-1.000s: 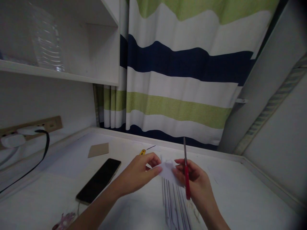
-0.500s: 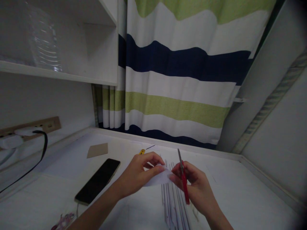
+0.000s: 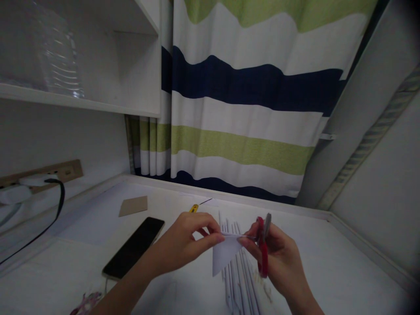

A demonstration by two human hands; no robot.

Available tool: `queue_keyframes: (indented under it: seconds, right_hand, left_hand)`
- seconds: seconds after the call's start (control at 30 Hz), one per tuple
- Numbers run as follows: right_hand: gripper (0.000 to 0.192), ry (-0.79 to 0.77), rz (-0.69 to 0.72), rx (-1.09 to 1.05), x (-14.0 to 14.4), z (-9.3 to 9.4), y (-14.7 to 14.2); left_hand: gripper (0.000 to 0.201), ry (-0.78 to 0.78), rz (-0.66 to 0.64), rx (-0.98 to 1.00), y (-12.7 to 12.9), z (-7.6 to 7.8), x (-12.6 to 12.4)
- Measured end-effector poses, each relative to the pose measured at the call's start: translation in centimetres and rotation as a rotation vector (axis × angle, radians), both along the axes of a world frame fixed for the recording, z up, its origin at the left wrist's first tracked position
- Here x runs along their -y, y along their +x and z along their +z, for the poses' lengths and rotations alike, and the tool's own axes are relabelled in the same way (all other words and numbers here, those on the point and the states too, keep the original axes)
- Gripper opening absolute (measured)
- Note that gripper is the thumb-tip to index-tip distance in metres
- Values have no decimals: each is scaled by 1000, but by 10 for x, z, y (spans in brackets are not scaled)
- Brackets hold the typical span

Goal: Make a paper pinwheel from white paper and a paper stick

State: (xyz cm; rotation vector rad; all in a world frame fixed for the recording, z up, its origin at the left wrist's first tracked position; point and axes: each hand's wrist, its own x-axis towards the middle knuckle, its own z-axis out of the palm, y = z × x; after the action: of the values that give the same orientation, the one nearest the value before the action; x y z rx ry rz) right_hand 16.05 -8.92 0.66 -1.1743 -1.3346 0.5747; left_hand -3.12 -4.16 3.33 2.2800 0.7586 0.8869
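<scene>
A small white piece of paper (image 3: 225,253) hangs between my hands, its top edge pinched and one pointed corner hanging down. My left hand (image 3: 188,236) grips that edge between thumb and fingers. With thumb and fingertips my right hand (image 3: 280,256) pinches the edge's other end, and it also carries a pair of red-handled scissors (image 3: 263,253). The scissors' blades are foreshortened, so whether they are apart is unclear. Beneath the paper, several thin white rolled paper sticks (image 3: 243,284) lie side by side on the white desk (image 3: 328,271).
A dark phone (image 3: 134,249) lies left of my left hand, with a brown card (image 3: 133,206) behind it. Beyond my left hand is a yellow tool (image 3: 194,208), partly hidden. A power strip (image 3: 70,172) with plugs sits at left; a striped curtain (image 3: 243,140) hangs behind.
My right hand has shifted slightly right, and the scissors have turned in it. The paper has swung from nearly flat to hanging, with its top edge stretched between both hands.
</scene>
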Motion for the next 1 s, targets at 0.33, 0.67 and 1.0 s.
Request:
queue_keyframes:
  seconds: [0.33,0.67,1.0]
  right_hand:
    - [17,14,33,-115,3,3,-2]
    - [18,32,36,-222,1,0,0]
    - [14,45,60,-225,2,-3,0]
  left_hand:
    - [18,-95,-6,60,1,-3,0]
    - [7,-126,-16,186,5,-2,0]
    - [11,-36,-11,144,2,-3,1]
